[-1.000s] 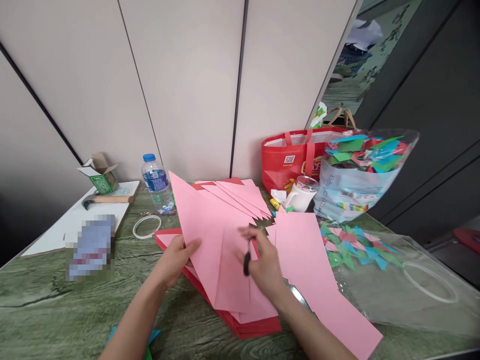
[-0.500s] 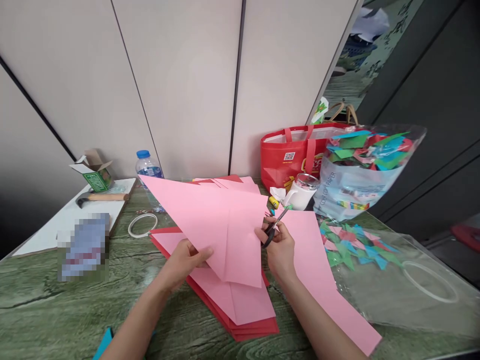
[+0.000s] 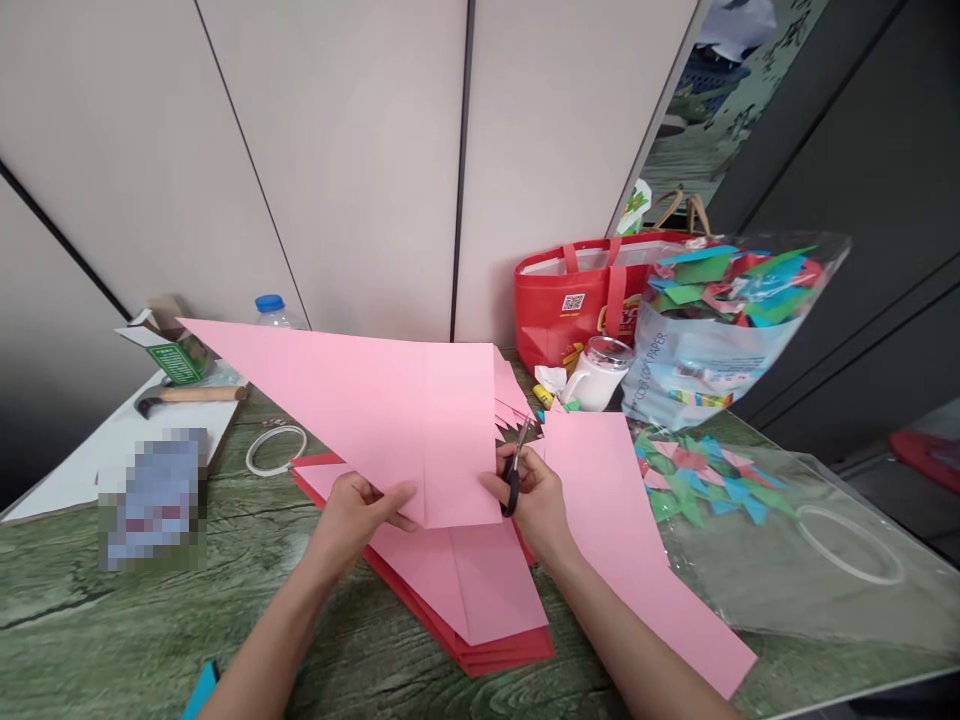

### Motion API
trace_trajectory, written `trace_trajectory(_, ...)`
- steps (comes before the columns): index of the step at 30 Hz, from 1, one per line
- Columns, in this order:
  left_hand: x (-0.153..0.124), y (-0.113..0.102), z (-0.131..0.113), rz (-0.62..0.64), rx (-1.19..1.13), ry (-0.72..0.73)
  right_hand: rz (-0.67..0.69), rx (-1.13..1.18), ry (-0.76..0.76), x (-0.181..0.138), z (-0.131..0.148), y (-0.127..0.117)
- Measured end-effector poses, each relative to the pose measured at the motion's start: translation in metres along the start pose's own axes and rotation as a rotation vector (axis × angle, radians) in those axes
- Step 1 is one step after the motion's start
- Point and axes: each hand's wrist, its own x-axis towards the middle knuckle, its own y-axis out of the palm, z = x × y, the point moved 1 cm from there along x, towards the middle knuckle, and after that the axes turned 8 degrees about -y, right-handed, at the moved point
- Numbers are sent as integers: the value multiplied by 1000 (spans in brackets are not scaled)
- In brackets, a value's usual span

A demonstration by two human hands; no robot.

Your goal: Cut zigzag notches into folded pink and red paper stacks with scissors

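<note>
My left hand (image 3: 360,510) pinches the lower edge of a folded pink paper sheet (image 3: 375,410), held up above the table with its long point stretching to the left. My right hand (image 3: 534,500) grips black-handled scissors (image 3: 514,470) at the sheet's right edge, blades pointing up along it. Under both hands lies a stack of pink and red sheets (image 3: 465,590) on the green table (image 3: 90,620). A long pink strip (image 3: 622,530) lies to the right of my right hand.
A red tote bag (image 3: 577,300), a white mug (image 3: 596,375) and a clear bag of coloured folded papers (image 3: 712,320) stand at the back right. Small folded pieces (image 3: 697,480) lie on clear plastic. A hammer (image 3: 187,395), small box (image 3: 169,345), bottle and tape ring (image 3: 274,450) sit left.
The pink sheet was lifted off the stack and turned flatter, its point now reaching far left. My right hand brought the scissors up to the sheet's right edge.
</note>
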Motion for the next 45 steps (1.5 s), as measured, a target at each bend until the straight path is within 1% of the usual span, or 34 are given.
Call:
trace_trajectory(2, -1, 4, 1, 83, -16, -51, -28, -10, -15, -1, 1, 1)
trace_trajectory(3, -1, 5, 2, 86, -19, -75, -36, -12, -18, -1, 1, 0)
trace_trajectory(7, 0, 7, 3, 4, -11, -103, -54, 0, -5, 0, 2, -1)
trace_trajectory(9, 0, 5, 2, -39, -75, -78, -47, 17, 30, 0, 3, -2)
trace_trajectory(10, 0, 3, 1, -73, -122, -50, -19, 35, 49, -1, 4, -1)
trace_trajectory(11, 0, 1, 0, -120, -172, -20, 38, 59, 65, -2, 5, 0)
trace_trajectory(12, -1, -1, -1, -172, -223, 8, 122, 82, 75, -3, 6, 2)
trace_trajectory(15, -1, -6, -3, -304, -363, 53, 438, 84, 98, -12, 11, 11)
trace_trajectory(16, -2, -6, -3, -324, -402, 60, 500, 59, 109, -16, 12, 15)
trace_trajectory(17, -3, -6, -3, -332, -432, 68, 505, 36, 111, -20, 13, 18)
trace_trajectory(19, -6, -2, -4, -327, -456, 77, 396, 41, 101, -27, 13, 25)
trace_trajectory(21, -9, 4, -4, -322, -437, 62, 269, 107, 113, -32, 11, 30)
trace_trajectory(22, -11, 7, -4, -330, -417, 45, 228, 149, 131, -35, 10, 33)
trace_trajectory(25, -17, 20, -3, -298, -276, -13, 159, 268, 193, -40, 7, 38)
trace_trajectory(28, -20, 31, -1, -242, -175, 36, 79, 333, 253, -44, 3, 42)
trace_trajectory(32, -22, 37, 3, -267, -132, 56, -33, 336, 286, -46, -2, 44)
trace_trajectory(36, -23, 40, 4, -276, -71, 36, -106, 352, 272, -45, -6, 45)
trace_trajectory(40, -26, 43, 2, -256, 21, 56, -109, 325, 251, -44, -5, 45)
trace_trajectory(41, -26, 44, 2, -280, 32, 58, -111, 308, 242, -45, -4, 44)
trace_trajectory(43, -28, 44, 3, -367, 47, 50, -117, 268, 220, -45, -4, 44)
trace_trajectory(45, -29, 44, 4, -413, 78, 39, -114, 229, 195, -46, -4, 43)
